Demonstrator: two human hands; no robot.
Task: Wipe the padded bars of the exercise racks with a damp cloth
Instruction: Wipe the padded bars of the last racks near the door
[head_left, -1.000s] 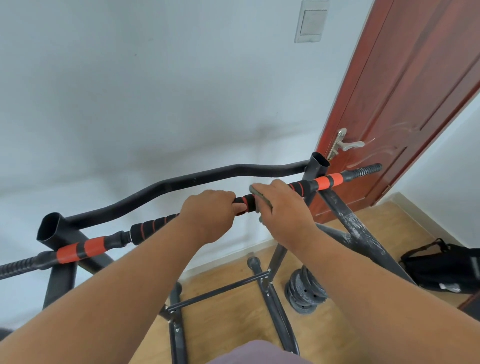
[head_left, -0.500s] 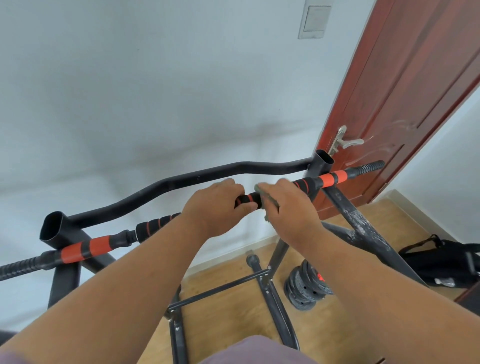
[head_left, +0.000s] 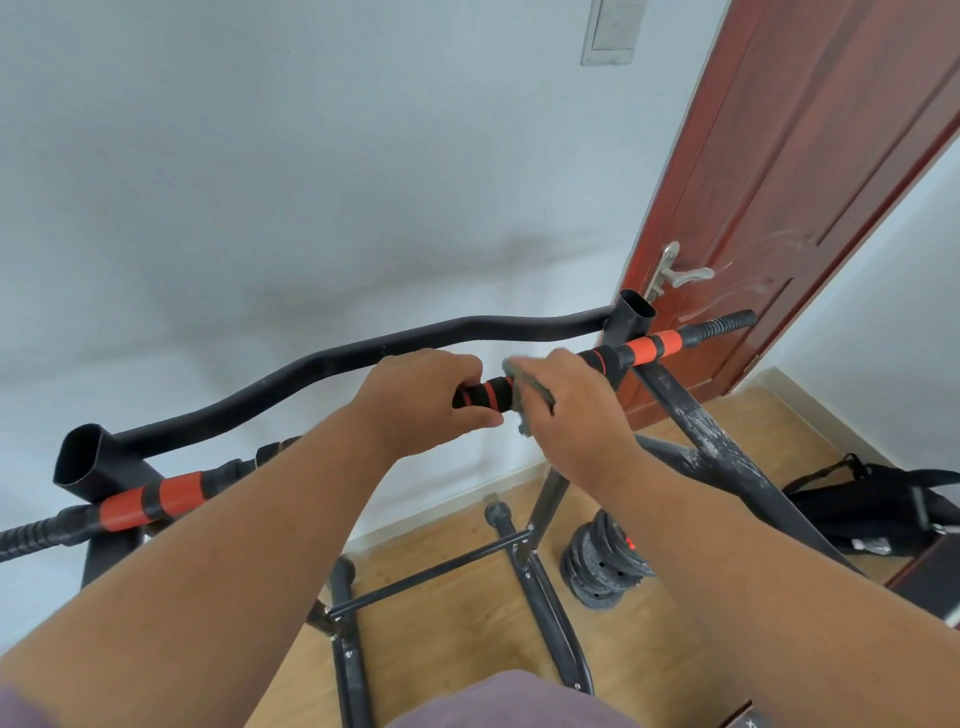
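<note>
Black steel exercise rack (head_left: 696, 441): its black-and-orange foam-padded bar (head_left: 488, 391) runs lower-left to upper-right across the frame, long axis rising toward the red door (head_left: 805, 182); left hand (head_left: 415, 400) wraps the padding, thumb under, steadying it; right hand (head_left: 566, 400) sits just right of it, fingers curled over the bar with a grey damp cloth (head_left: 530, 405) bunched underneath; unwiped orange padding lies up-right of the cloth hand, so likely stroke runs along the axis that way

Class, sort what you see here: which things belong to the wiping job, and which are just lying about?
Part of the job:
padded bar
grey cloth, wrapped on the bar
left hand, gripping the bar
right hand, holding the cloth

Just lying about:
weight plates on the floor
black bag
door
</note>
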